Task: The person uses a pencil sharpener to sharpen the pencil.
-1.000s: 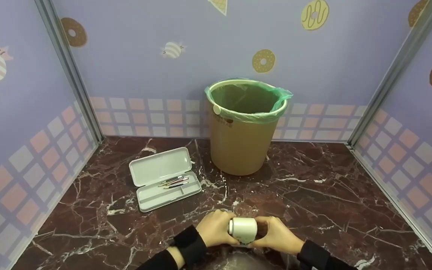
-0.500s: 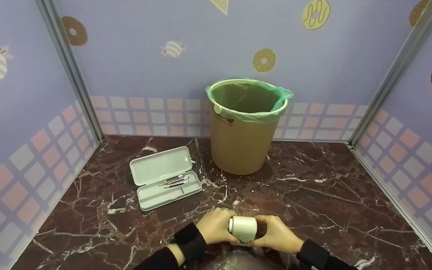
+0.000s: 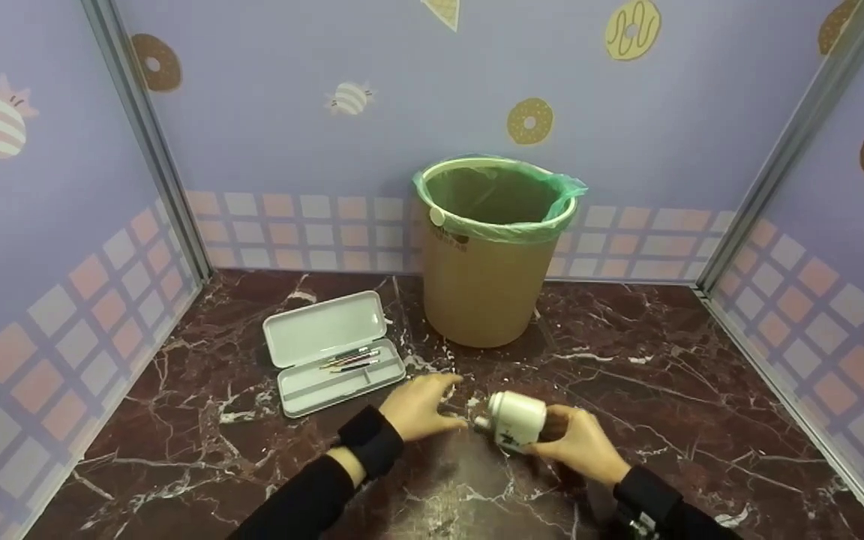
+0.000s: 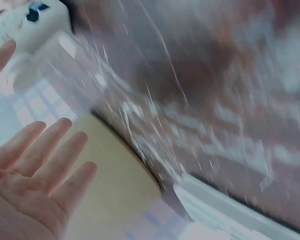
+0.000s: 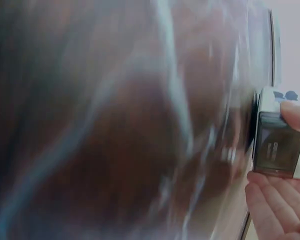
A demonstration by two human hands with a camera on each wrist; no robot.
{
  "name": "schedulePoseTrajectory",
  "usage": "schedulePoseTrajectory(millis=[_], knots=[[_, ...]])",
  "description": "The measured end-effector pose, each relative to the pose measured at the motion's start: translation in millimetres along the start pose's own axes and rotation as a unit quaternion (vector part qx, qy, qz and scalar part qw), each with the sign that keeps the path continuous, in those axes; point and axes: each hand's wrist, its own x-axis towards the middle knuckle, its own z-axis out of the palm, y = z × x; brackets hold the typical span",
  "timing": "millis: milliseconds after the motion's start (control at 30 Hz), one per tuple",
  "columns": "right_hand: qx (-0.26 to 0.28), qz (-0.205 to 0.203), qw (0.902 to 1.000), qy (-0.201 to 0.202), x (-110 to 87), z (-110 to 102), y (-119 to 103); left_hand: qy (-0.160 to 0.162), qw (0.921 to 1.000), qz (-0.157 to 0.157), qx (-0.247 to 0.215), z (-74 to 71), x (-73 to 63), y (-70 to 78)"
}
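In the head view my right hand (image 3: 578,446) grips a white pencil sharpener (image 3: 520,420) over the dark table, thumb and fingers at its right end. A small knob sticks out from its left end. The right wrist view shows the sharpener's dark see-through drawer (image 5: 277,147) between thumb and fingers. My left hand (image 3: 421,409) is apart from the sharpener, to its left, with fingers spread and nothing held. In the left wrist view, the palm of the left hand (image 4: 37,185) faces the camera below the sharpener (image 4: 32,27).
An open white pencil case (image 3: 334,394) with several pencils (image 3: 353,360) lies to the left. Behind the hands stands a tan bin (image 3: 484,289) with a green liner (image 3: 503,231). Patterned panels (image 3: 289,135) border the marbled table (image 3: 649,397) at the back and sides.
Both hands were on the pencil sharpener. The left hand has let go and moved left and slightly forward. The right hand has moved the sharpener to the right and slightly forward, turning it a little.
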Motion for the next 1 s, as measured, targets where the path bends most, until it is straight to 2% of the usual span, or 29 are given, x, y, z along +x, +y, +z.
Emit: schedulePoseTrajectory(millis=[100,200,267,367,433,533,700,833,1000], knots=[[-0.02,0.039,0.9977,0.052,3.7,-14.1,9.2,0.025,0.9995,-0.008,0.019,-13.2,7.1,-12.7],[-0.052,0.08,0.9908,0.097,7.0,-29.0,19.0,0.054,0.9974,-0.024,0.041,-26.3,13.1,-25.7],[-0.066,0.098,0.986,0.118,8.0,-39.7,26.1,0.076,0.9948,-0.034,0.058,-34.3,16.4,-33.8],[-0.09,0.114,0.9792,0.141,8.0,-56.1,36.7,0.091,0.9902,-0.057,0.089,-46.4,21.1,-43.7],[-0.106,0.122,0.9742,0.158,7.8,-66.2,43.0,0.087,0.9878,-0.075,0.105,-54.5,23.8,-48.7],[-0.123,0.138,0.9663,0.179,6.6,-78.7,51.7,0.065,0.984,-0.107,0.127,-66.7,27.2,-53.6],[-0.123,0.166,0.9566,0.205,4.9,-91.8,62.8,0.045,0.9788,-0.144,0.139,-82.5,29.3,-56.3],[-0.125,0.194,0.947,0.223,2.4,-96.2,68.0,0.043,0.9783,-0.146,0.14,-88.2,29.4,-54.0],[-0.127,0.218,0.9373,0.241,-1.1,-97.7,72.0,0.05,0.9782,-0.138,0.147,-88.4,30.5,-51.4]])
